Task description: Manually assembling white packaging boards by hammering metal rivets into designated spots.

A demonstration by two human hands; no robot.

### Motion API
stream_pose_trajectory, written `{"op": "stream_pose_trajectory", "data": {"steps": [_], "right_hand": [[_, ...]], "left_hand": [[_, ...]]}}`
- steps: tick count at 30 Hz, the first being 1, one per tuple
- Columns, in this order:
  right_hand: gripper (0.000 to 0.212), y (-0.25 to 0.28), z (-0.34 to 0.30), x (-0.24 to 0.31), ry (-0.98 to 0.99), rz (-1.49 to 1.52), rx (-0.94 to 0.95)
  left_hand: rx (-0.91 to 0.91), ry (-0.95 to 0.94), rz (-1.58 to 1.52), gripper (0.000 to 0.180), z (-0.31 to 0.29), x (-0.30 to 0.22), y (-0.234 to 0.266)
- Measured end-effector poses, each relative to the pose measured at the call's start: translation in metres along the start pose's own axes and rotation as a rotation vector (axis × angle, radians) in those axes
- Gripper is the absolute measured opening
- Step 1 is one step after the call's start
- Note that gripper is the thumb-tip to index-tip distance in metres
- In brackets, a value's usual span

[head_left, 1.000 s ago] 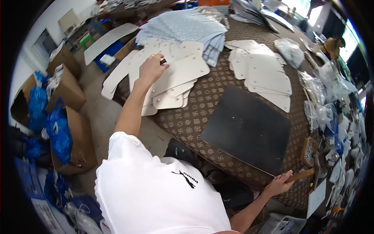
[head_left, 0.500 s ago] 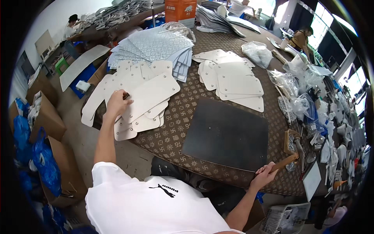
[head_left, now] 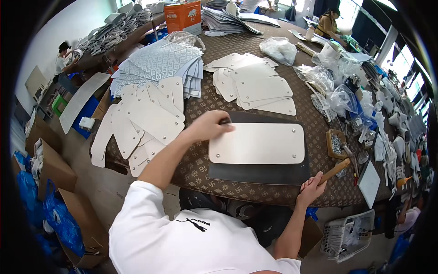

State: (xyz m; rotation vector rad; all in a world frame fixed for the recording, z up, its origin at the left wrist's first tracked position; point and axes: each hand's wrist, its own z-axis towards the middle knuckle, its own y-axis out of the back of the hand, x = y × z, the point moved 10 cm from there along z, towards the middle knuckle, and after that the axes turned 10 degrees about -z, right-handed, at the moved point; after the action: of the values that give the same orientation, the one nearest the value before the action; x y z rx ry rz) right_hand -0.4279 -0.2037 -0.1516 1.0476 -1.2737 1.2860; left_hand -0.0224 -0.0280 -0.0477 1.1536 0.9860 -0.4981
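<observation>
A cream-white panel (head_left: 260,145) with rounded corners and metal studs lies over a black mat (head_left: 255,174) on the table. Its upper left corner is under my left hand (head_left: 209,126), whose fingers are closed on the panel's edge. A short dark tool (head_left: 225,121) is also held in those fingers, mostly hidden. My right hand (head_left: 311,188), at the table's front edge, is wrapped round a wooden handle (head_left: 336,171) pointing away to the right; whether a head is fixed to it I cannot tell.
Loose piles of studded white panels lie left (head_left: 150,114) and behind the mat (head_left: 264,87). Patterned grey-blue sheets (head_left: 153,61) are fanned at the back left. A small box of metal studs (head_left: 336,143) stands right, beside plastic bags (head_left: 340,100) and clutter. Another person (head_left: 329,25) sits far right.
My left hand has moved right from the left pile, bringing a white panel onto the black mat. My right hand still grips the wooden handle.
</observation>
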Motion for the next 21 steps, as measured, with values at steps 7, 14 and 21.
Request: {"op": "stream_pose_trajectory", "data": {"steps": [7,14,21], "right_hand": [[0.035,0.021,-0.025,0.032,0.013,-0.177,0.025],[0.032,0.004,-0.051,0.060,-0.023,-0.280,0.150],[0.028,-0.065,-0.092,0.048,-0.169,-0.445,0.450]], "left_hand": [[-0.098,-0.072,-0.161,0.031,0.048,0.054,-0.076],[-0.240,-0.048,-0.609,0.014,0.028,0.056,-0.018],[-0.069,-0.027,-0.523,0.016,0.040,0.062,-0.067]]}}
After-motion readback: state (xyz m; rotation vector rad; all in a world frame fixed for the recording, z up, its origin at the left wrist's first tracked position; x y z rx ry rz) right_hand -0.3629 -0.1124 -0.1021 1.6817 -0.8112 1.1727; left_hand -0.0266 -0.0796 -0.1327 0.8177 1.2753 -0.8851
